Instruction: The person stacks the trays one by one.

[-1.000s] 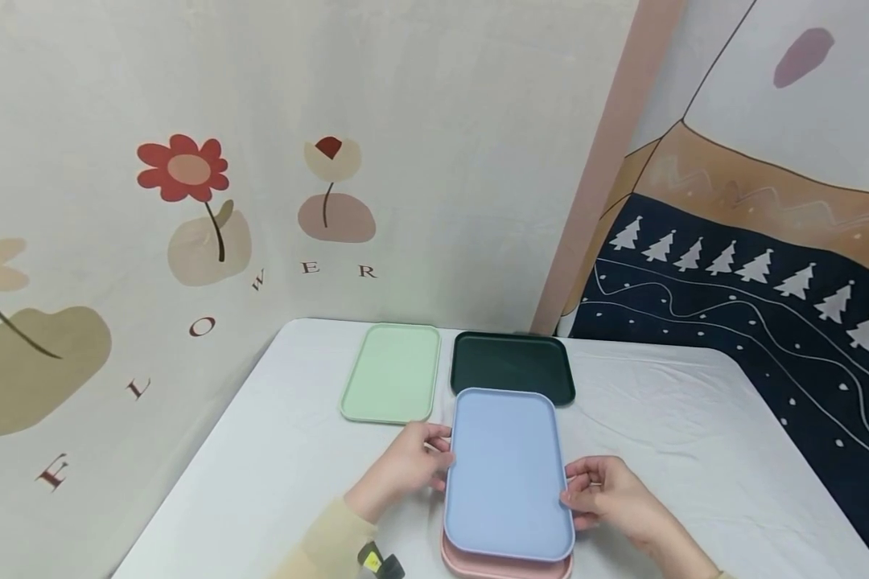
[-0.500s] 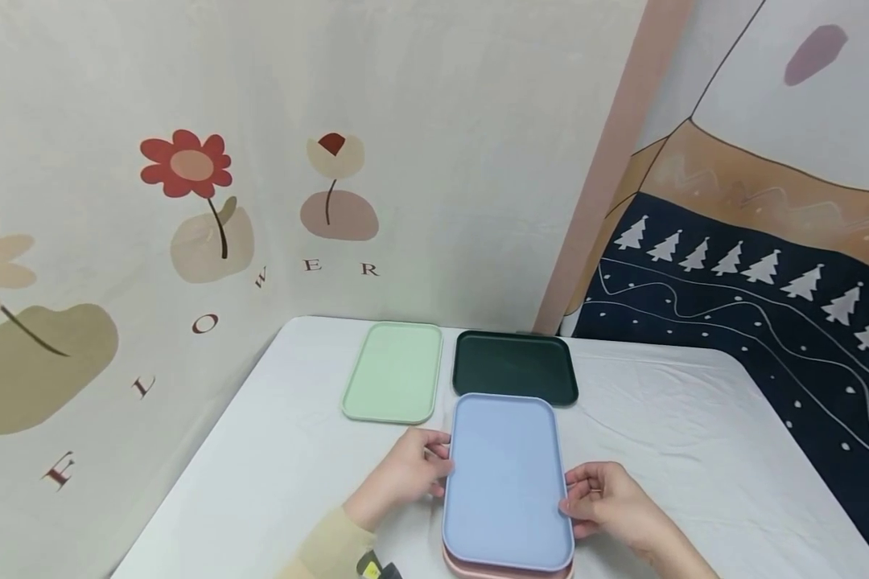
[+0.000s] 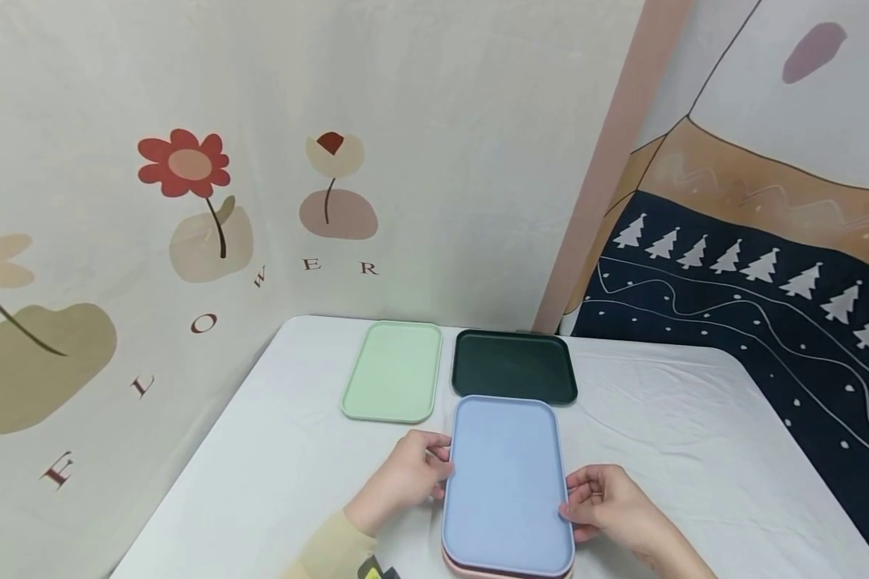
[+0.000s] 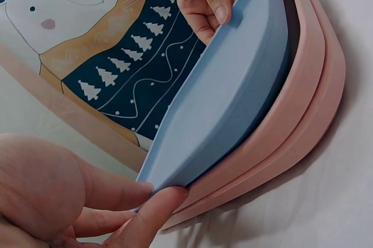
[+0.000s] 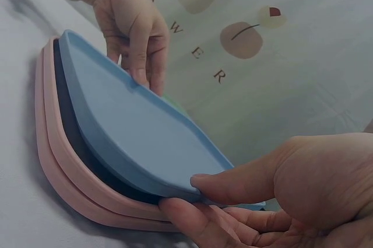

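Observation:
A light blue rectangular tray (image 3: 507,486) lies over a stack of two pink trays (image 4: 309,79), nearly lined up with them. In the head view only a thin pink strip shows at the near end. The wrist views show a dark gap between the blue tray and the upper pink rim. My left hand (image 3: 409,474) pinches the blue tray's left long edge, thumb on the rim and fingers below. On the opposite edge, my right hand (image 3: 608,507) holds it the same way, its thumb (image 5: 233,181) over the rim.
A pale green tray (image 3: 394,374) lies at the back left of the white-covered table (image 3: 275,450). Beside it a dark green tray (image 3: 514,366) lies crosswise, just beyond the blue tray's far end. Printed cloth walls (image 3: 449,161) stand behind the table and to its right.
Both hands have brought the blue tray slightly nearer to me. It now covers more of the pink stack, whose visible strip has narrowed. The green trays have stayed in place.

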`<state>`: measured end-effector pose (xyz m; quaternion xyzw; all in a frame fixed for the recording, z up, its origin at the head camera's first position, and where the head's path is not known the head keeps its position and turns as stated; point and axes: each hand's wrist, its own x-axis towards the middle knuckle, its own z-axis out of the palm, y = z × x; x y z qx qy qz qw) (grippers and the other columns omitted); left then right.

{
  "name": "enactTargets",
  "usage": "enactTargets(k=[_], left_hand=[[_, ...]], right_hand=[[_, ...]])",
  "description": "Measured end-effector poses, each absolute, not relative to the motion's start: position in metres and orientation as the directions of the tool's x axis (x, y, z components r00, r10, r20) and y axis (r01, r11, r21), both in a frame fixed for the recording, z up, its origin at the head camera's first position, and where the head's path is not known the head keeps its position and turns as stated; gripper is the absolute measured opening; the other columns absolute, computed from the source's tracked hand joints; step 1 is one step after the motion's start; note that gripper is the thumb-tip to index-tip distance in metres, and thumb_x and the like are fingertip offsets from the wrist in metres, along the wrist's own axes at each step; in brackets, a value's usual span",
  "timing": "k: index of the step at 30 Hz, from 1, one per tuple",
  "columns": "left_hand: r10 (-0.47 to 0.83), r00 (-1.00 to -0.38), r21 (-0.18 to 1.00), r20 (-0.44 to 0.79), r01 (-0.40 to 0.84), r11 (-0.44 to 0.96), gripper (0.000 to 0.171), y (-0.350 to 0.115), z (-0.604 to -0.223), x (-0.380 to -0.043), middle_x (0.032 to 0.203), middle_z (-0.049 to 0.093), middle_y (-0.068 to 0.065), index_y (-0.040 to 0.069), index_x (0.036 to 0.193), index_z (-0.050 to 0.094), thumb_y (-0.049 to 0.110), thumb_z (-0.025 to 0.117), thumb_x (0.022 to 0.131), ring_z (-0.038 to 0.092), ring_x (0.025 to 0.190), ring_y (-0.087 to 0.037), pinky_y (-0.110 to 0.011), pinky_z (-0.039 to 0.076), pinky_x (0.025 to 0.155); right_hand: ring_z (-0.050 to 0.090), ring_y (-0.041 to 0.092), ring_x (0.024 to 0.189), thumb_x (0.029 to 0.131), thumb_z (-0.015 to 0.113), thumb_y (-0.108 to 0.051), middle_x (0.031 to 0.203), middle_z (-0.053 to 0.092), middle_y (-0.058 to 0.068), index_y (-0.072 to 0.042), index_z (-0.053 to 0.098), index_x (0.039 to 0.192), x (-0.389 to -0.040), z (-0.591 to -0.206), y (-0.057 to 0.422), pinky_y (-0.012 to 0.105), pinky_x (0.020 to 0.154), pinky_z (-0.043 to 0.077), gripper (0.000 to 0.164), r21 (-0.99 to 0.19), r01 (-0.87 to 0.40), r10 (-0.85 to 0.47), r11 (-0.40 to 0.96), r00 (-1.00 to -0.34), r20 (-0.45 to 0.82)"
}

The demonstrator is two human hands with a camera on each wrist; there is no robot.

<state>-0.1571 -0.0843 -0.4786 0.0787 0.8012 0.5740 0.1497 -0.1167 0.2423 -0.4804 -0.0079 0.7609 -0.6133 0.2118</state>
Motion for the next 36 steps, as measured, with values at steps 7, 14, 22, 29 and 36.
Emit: enactTargets(k=[7,14,22,29,36], left_hand=[[0.297,-0.948,0.934,-0.116,-0.003,0.356,0.044,-0.084,-0.478,-0.154,0.100,0.062,-0.011,-0.020,0.134,0.058,-0.010,0.067,0.092,0.069,0.070,-0.022,-0.036,0.063,0.057],[0.286,-0.953,0.924,-0.097,0.021,0.382,0.044,-0.083,-0.477,-0.152,0.099,0.063,-0.012,-0.019,0.133,0.059,-0.012,0.066,0.090,0.069,0.070,-0.021,-0.032,0.062,0.056],[0.297,-0.951,0.903,-0.087,0.050,0.426,0.043,-0.080,-0.474,-0.148,0.098,0.064,-0.014,-0.020,0.133,0.059,-0.014,0.063,0.090,0.067,0.063,-0.017,-0.031,0.060,0.054],[0.304,-0.951,0.899,-0.061,0.081,0.431,0.043,-0.080,-0.475,-0.145,0.097,0.065,-0.013,-0.021,0.131,0.059,-0.014,0.063,0.089,0.067,0.062,-0.017,-0.030,0.060,0.053],[0.299,-0.953,0.895,-0.052,0.088,0.437,0.043,-0.078,-0.475,-0.145,0.097,0.065,-0.014,-0.021,0.131,0.059,-0.014,0.063,0.088,0.068,0.063,-0.017,-0.029,0.060,0.053]], right_hand=[[0.067,0.022,0.075,0.088,0.075,0.009,0.088,0.062,0.011,0.017,0.056,0.115,-0.115,-0.482,0.243,0.041,0.065,0.066,0.034,-0.936,0.247,-0.267,0.249,-0.912,-0.312],[0.066,0.022,0.074,0.089,0.075,0.009,0.087,0.062,0.011,0.017,0.056,0.114,-0.113,-0.481,0.242,0.041,0.064,0.066,0.033,-0.940,0.236,-0.268,0.244,-0.916,-0.300],[0.066,0.022,0.072,0.088,0.076,0.009,0.085,0.062,0.011,0.017,0.056,0.112,-0.109,-0.478,0.241,0.041,0.064,0.066,0.032,-0.945,0.219,-0.278,0.244,-0.918,-0.284],[0.066,0.023,0.071,0.088,0.075,0.009,0.084,0.061,0.011,0.016,0.056,0.111,-0.107,-0.481,0.243,0.040,0.063,0.066,0.031,-0.950,0.205,-0.288,0.233,-0.919,-0.269],[0.066,0.023,0.070,0.087,0.075,0.009,0.084,0.061,0.011,0.016,0.057,0.110,-0.105,-0.482,0.244,0.040,0.063,0.066,0.030,-0.956,0.199,-0.297,0.217,-0.919,-0.259]])
